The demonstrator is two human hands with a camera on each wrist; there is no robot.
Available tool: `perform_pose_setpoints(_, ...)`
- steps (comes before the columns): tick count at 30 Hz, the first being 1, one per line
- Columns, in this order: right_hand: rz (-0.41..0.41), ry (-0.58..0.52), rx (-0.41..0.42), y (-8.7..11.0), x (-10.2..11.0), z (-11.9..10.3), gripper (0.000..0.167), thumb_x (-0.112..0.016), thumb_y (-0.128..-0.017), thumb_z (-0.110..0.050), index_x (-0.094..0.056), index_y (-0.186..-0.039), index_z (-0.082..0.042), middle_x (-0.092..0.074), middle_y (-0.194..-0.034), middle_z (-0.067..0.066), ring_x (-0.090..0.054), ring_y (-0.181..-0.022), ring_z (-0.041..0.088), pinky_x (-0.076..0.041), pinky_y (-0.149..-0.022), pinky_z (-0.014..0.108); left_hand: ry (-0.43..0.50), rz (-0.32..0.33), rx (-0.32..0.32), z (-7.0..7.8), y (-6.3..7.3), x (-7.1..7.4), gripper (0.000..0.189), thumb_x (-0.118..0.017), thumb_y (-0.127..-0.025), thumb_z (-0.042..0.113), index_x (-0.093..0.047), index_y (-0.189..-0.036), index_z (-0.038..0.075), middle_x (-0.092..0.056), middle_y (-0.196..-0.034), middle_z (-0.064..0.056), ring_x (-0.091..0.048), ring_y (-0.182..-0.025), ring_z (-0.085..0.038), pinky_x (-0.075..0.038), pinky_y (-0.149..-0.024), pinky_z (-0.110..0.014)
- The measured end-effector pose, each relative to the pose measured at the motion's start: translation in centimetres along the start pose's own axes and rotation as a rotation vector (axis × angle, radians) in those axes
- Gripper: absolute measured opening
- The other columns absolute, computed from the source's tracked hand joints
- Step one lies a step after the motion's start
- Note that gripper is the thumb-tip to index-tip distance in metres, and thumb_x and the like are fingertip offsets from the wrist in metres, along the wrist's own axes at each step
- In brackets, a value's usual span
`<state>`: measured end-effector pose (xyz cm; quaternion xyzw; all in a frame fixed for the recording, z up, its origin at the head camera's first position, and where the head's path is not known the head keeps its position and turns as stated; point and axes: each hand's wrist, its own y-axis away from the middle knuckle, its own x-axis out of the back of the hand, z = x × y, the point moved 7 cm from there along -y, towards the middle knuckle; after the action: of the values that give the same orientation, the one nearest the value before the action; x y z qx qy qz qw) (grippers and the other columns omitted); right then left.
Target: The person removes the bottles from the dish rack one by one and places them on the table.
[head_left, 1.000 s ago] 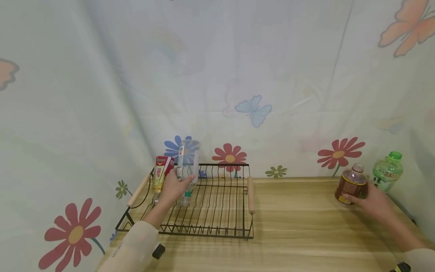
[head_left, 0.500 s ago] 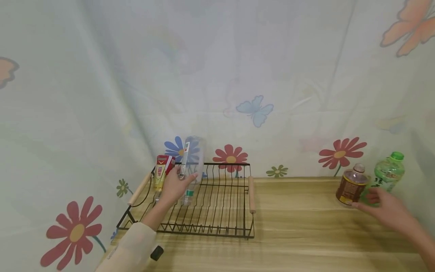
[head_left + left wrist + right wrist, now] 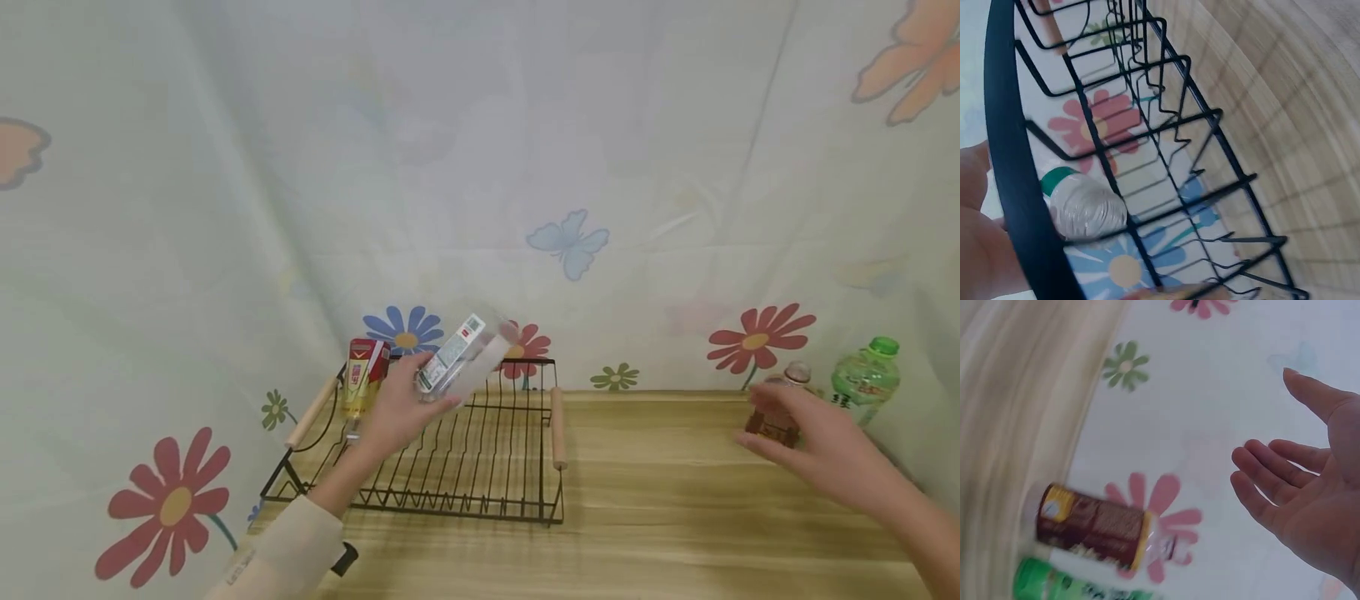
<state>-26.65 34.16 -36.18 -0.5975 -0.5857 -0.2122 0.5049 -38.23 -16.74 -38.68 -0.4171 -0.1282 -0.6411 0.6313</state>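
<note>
My left hand [image 3: 401, 408] grips a clear plastic bottle [image 3: 465, 354] with a white label, tilted to the right over the back of the black wire dish rack [image 3: 558, 500]. In the left wrist view, the bottle's neck end [image 3: 1088, 209] with a green ring shows behind the rack's bars, near the palm [image 3: 988, 250]. My right hand [image 3: 813, 437] is raised with nothing in it, fingers spread from the thumb. In the head view it partly covers a brown-labelled bottle [image 3: 772, 427]; the right wrist view shows the hand apart from that bottle [image 3: 1094, 525].
A red-and-yellow pack [image 3: 363, 375] stands in the rack's left end, by one of its wooden handles [image 3: 311, 412]. At the far right of the wooden table [image 3: 652, 500] is a green-capped bottle [image 3: 866, 375]. A flowered curtain [image 3: 637, 275] hangs behind.
The clear bottle has risen and tilted from upside down toward the right in my left hand. My right hand has let go of the brown-labelled bottle and moved back and left, fingers opening.
</note>
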Motion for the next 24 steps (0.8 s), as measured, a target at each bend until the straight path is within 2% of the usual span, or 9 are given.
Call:
perform_pose_setpoints(3, 0.056, -0.034, 0.089, -0.5, 0.3, -2.6, 0.063, -0.089, -0.089, -0.029, -0.061, -0.138, 0.0, -0.071, -0.121, 0.014, -0.065, -0.084, 0.011, -0.055, -0.066, 0.026, -0.072, 0.006, -0.076, 1.6, 0.2, -0.6, 0.085, -0.09, -0.086, 0.042, -0.05, -0.154, 0.01, -0.058, -0.137, -0.005, -0.061, -0.115, -0.024, -0.06, -0.091, -0.045)
perform_pose_setpoints(5, 0.081, -0.05, 0.15, -0.9, 0.4, -4.4, 0.064, -0.09, -0.088, -0.026, -0.061, -0.14, -0.002, -0.07, -0.124, 0.014, -0.066, -0.086, 0.012, -0.054, -0.063, 0.025, -0.128, 0.01, -0.117, 2.7, 0.3, -1.0, 0.084, -0.091, -0.085, 0.041, -0.051, -0.153, 0.012, -0.059, -0.136, -0.003, -0.062, -0.113, -0.021, -0.06, -0.09, -0.041)
perform_pose_setpoints(7, 0.105, -0.048, 0.204, -1.2, 0.4, -6.2, 0.066, -0.091, -0.086, -0.024, -0.06, -0.142, -0.005, -0.069, -0.128, 0.013, -0.069, -0.093, 0.02, -0.054, -0.063, 0.023, -0.172, 0.013, -0.158, 3.8, 0.5, -1.2, 0.083, -0.091, -0.085, 0.041, -0.052, -0.153, 0.011, -0.06, -0.137, -0.003, -0.062, -0.112, -0.02, -0.06, -0.089, -0.039)
perform_pose_setpoints(10, 0.128, -0.024, 0.252, -1.7, 0.3, -8.6, 0.071, -0.093, -0.084, -0.026, -0.059, -0.145, -0.01, -0.067, -0.135, 0.011, -0.068, -0.11, 0.033, -0.059, -0.075, 0.031, -0.252, 0.017, -0.226, 5.4, 0.7, -1.5, 0.083, -0.09, -0.086, 0.043, -0.052, -0.154, 0.012, -0.06, -0.14, -0.003, -0.062, -0.114, -0.019, -0.059, -0.091, -0.037)
perform_pose_setpoints(13, 0.146, -0.014, 0.277, -2.2, 0.1, -10.7, 0.074, -0.094, -0.083, -0.029, -0.059, -0.145, -0.012, -0.065, -0.137, 0.007, -0.065, -0.119, 0.033, -0.058, -0.091, 0.048, -0.325, 0.016, -0.295, 7.1, 1.1, -1.8, 0.085, -0.089, -0.086, 0.043, -0.051, -0.155, 0.011, -0.059, -0.143, -0.005, -0.061, -0.119, -0.021, -0.058, -0.095, -0.039)
perform_pose_setpoints(16, 0.146, -0.032, 0.303, -2.7, -0.3, -12.6, 0.076, -0.093, -0.083, -0.03, -0.057, -0.148, -0.012, -0.061, -0.141, 0.009, -0.063, -0.124, 0.036, -0.056, -0.09, 0.062, -0.386, 0.004, -0.362, 8.8, 1.6, -2.0, 0.088, -0.091, -0.085, 0.042, -0.05, -0.157, 0.011, -0.059, -0.145, -0.006, -0.061, -0.124, -0.023, -0.057, -0.098, -0.04)
perform_pose_setpoints(19, 0.149, 0.001, 0.329, -3.2, -1.1, -14.1, 0.081, -0.094, -0.083, -0.031, -0.054, -0.15, -0.009, -0.058, -0.144, 0.01, -0.06, -0.126, 0.037, -0.056, -0.092, 0.063, -0.422, -0.034, -0.413, 10.5, 2.1, -2.5, 0.089, -0.091, -0.084, 0.043, -0.05, -0.157, 0.012, -0.059, -0.145, -0.004, -0.06, -0.125, -0.022, -0.057, -0.098, -0.04)
perform_pose_setpoints(24, 0.159, 0.098, 0.411, -4.1, -3.0, -16.2, 0.093, -0.098, -0.077, -0.033, -0.052, -0.152, -0.003, -0.055, -0.147, 0.015, -0.058, -0.128, 0.04, -0.055, -0.098, 0.061, -0.433, -0.12, -0.439, 13.1, 2.4, -3.7, 0.087, -0.089, -0.086, 0.046, -0.049, -0.157, 0.016, -0.059, -0.142, 0.001, -0.059, -0.119, -0.018, -0.057, -0.097, -0.036)
